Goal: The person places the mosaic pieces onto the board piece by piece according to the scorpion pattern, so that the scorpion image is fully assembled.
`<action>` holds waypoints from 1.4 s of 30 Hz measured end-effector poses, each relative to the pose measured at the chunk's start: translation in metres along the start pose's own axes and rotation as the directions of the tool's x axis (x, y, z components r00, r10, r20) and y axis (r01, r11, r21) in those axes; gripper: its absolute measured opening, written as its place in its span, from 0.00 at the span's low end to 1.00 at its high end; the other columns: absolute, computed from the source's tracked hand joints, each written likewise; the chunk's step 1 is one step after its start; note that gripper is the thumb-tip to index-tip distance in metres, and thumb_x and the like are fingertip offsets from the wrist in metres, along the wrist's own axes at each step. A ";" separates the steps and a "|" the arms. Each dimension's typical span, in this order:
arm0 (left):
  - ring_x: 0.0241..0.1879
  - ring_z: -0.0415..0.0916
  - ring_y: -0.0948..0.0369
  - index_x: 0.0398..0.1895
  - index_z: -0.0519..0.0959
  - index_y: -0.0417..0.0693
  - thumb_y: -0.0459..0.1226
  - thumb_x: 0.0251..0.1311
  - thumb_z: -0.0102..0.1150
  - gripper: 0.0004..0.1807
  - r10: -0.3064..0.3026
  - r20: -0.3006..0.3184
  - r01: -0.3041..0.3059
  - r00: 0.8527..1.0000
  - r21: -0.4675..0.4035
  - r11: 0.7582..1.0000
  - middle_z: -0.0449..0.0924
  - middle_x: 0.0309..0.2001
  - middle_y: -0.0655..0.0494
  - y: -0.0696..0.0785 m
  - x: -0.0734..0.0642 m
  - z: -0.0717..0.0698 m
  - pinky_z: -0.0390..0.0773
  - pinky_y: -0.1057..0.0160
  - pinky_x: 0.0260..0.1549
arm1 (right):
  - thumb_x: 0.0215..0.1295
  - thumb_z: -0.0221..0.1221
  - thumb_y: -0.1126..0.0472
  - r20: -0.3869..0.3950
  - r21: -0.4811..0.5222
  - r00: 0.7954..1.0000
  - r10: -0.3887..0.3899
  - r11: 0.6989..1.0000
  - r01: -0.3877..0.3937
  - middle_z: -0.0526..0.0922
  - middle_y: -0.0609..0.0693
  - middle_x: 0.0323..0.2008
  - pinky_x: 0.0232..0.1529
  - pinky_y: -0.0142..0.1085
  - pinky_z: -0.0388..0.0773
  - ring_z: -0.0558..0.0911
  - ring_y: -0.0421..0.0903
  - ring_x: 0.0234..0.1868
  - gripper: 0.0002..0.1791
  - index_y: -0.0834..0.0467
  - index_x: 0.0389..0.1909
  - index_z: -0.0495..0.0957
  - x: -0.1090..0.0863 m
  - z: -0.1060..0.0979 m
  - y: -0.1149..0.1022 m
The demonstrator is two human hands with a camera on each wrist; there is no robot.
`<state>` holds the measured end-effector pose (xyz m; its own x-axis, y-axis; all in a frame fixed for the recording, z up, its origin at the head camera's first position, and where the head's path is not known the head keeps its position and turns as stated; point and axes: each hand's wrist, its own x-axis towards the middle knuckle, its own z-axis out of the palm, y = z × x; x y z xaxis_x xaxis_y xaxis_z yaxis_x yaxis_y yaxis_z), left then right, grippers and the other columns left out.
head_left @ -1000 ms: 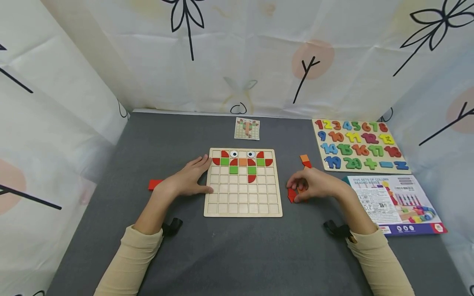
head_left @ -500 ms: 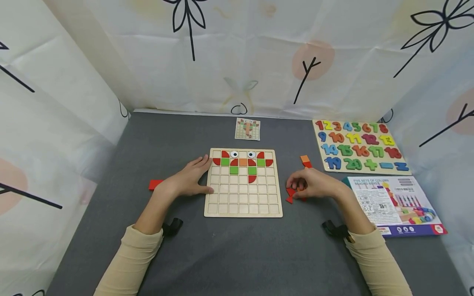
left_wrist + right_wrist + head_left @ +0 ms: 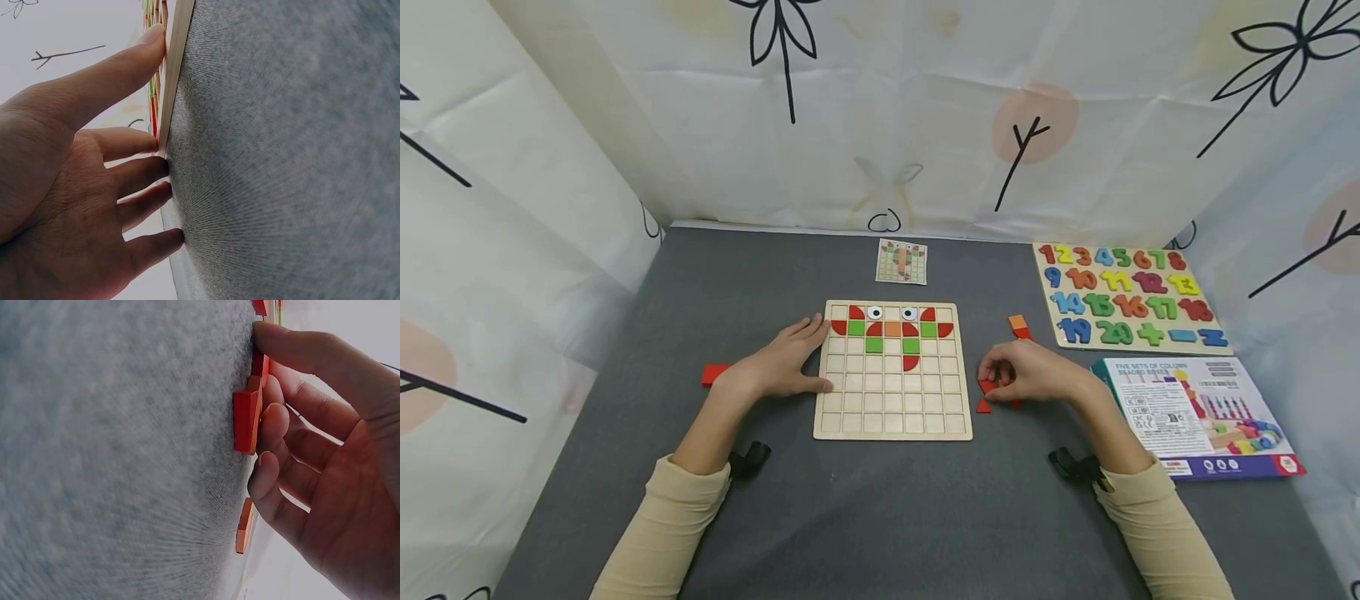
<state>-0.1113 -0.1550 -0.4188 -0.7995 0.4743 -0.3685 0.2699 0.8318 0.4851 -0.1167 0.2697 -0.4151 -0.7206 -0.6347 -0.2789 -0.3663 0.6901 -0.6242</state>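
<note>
My left hand (image 3: 781, 360) rests along the left edge of a wooden grid board (image 3: 891, 417), its thumb over the rim and its fingers extended. In the board's upper rows sit red quarter circles, green squares (image 3: 873, 344), an orange square and two eye tiles. Right of the board, my right hand (image 3: 1033, 372) pinches a small red tile (image 3: 259, 365) between thumb and index finger, low over the table. A red triangle tile (image 3: 983, 407) lies just below the thumb. Under the curled fingers are more red and orange tiles (image 3: 245, 422), partly hidden.
Orange and red tiles (image 3: 1017, 322) lie beyond the right hand. A red piece (image 3: 713, 373) is beside the left wrist. Behind the board lies a pattern card (image 3: 902, 262). A number puzzle (image 3: 1131, 296) and a box (image 3: 1202, 417) stand at the right.
The right hand has shifted slightly left, and the red tiles at its fingertips have turned and come apart, with a triangle now separate below. The left hand and board stay put.
</note>
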 end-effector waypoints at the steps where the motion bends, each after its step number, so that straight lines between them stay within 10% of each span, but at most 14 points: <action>1: 0.89 0.38 0.37 0.88 0.48 0.36 0.50 0.69 0.73 0.58 -0.001 0.000 0.001 1.000 0.001 1.000 0.41 0.89 0.36 0.000 0.000 0.000 0.50 0.35 0.86 | 0.64 0.76 0.63 -0.001 -0.006 1.000 0.005 1.000 -0.005 0.84 0.48 0.32 0.32 0.29 0.75 0.76 0.36 0.30 0.10 0.58 0.43 0.87 0.000 0.000 0.000; 19: 0.89 0.38 0.37 0.88 0.47 0.36 0.50 0.68 0.73 0.59 0.003 0.002 -0.003 1.000 0.003 1.000 0.41 0.89 0.36 0.000 0.000 -0.001 0.50 0.36 0.86 | 0.65 0.76 0.63 -0.087 0.057 0.994 -0.064 0.996 0.069 0.85 0.46 0.35 0.37 0.32 0.82 0.81 0.40 0.35 0.10 0.55 0.44 0.87 0.010 -0.007 -0.013; 42: 0.90 0.37 0.38 0.88 0.47 0.36 0.51 0.69 0.72 0.58 -0.004 0.015 0.004 1.000 0.003 1.000 0.39 0.90 0.37 0.001 0.001 -0.001 0.49 0.37 0.87 | 0.65 0.69 0.70 -0.033 0.125 0.969 -0.244 0.961 0.246 0.91 0.53 0.47 0.50 0.40 0.91 0.90 0.43 0.42 0.13 0.59 0.49 0.89 0.086 -0.002 -0.061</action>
<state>-0.1127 -0.1540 -0.4184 -0.7925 0.4750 -0.3826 0.2680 0.8347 0.4811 -0.1572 0.1736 -0.3996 -0.6283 -0.7723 -0.0942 -0.4560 0.4636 -0.7597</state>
